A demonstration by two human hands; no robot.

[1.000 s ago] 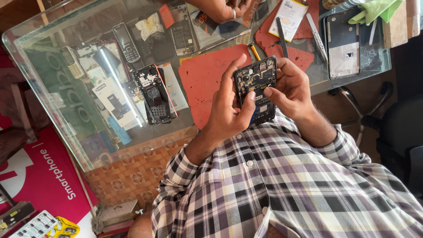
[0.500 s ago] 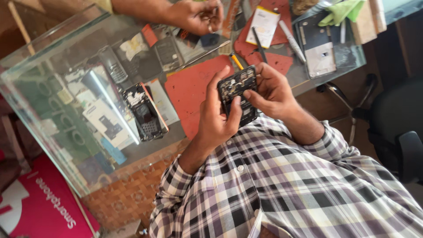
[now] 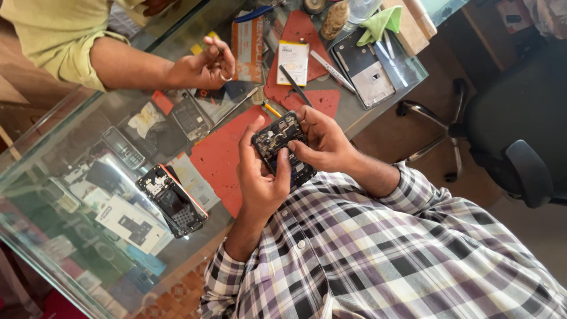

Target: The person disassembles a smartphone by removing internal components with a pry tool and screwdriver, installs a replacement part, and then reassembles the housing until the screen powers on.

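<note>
A: What's in the person's hands?

B: An opened phone [image 3: 282, 147], back cover off, its insides showing. The left hand [image 3: 260, 180] wraps round its lower side, thumb up on the phone. The right hand [image 3: 322, 142] grips the top end, fingers curled round it. Both hands are closed on the phone, held up over the red mat [image 3: 218, 156].

A: And near the hands?

B: Just past the right hand lie a black tool [image 3: 293, 84] and a small yellow-tipped tool [image 3: 271, 109]. Farther out there's a white battery [image 3: 293, 61] and a grey phone back cover [image 3: 371, 75], w/ a green cloth [image 3: 380, 22] beyond it.

A: Any box or case w/ stuff in it?

B: Yes, the glass counter [image 3: 77, 195] is a show case. Under the glass, left of the left hand, sit old phones and small boxes. On top lies a second opened phone [image 3: 172, 199].

A: Anyone else?

B: Another person's hand [image 3: 204, 65], across the counter, fingers pinched. Can't tell what it pinches.
</note>
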